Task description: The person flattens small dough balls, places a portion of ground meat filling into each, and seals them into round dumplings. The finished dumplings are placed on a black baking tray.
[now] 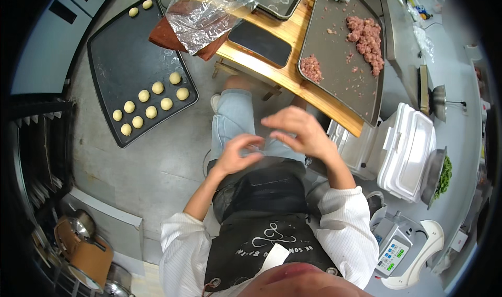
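Both my hands hover above my lap, a short way apart. My left hand has its thumb and fingers spread with nothing between them. Held a bit farther forward, my right hand is curved and empty, slightly blurred. Ahead is a wooden table bearing a black smartphone and a metal tray with a large heap of minced meat and a smaller heap at its near corner. To the left, a black baking tray holds several pale dough balls.
Clear plastic film and a brown cloth lie at the table's left end. White lidded bins, a metal bowl of greens and a digital scale stand at the right. A rack stands at the far left.
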Demonstrator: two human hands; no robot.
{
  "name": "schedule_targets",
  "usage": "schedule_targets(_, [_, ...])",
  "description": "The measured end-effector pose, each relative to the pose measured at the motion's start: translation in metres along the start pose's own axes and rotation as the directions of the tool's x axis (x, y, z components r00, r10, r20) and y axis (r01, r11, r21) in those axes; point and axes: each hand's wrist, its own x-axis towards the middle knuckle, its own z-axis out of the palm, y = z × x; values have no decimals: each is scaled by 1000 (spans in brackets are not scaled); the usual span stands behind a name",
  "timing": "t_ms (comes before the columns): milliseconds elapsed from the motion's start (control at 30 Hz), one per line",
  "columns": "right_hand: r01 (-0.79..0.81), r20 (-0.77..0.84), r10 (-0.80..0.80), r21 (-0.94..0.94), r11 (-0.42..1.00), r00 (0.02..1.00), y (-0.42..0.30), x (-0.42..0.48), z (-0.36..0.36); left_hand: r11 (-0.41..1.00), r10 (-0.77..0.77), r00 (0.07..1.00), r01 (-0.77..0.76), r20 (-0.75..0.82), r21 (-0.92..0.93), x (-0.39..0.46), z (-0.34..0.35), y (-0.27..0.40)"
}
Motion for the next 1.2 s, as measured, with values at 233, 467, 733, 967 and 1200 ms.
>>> schedule_targets(233, [-204,-256,165,-136,969,953,64,147,-78,935,-62,949,-53,308,352,55,79,-109])
schedule_targets(467, [-437,-330,289,-615,656,899,179,251,-79,869,-155,947,-5,282,494,58,67,-126])
schedule_targets(733, [-281,-317,102,-592,756,943,273,270,-121,939,-168,970,104,173,329,58,89,-143])
schedule_targets(967, [-279,-338,106,-516,810,935,295,280,-131,922,-210,967,147,143,358,66,94,-135])
schedule_targets(1200, [-434,-401,233,-539,722,886,189,215,-131,953,-250,960,220,128,210,67,76,-105])
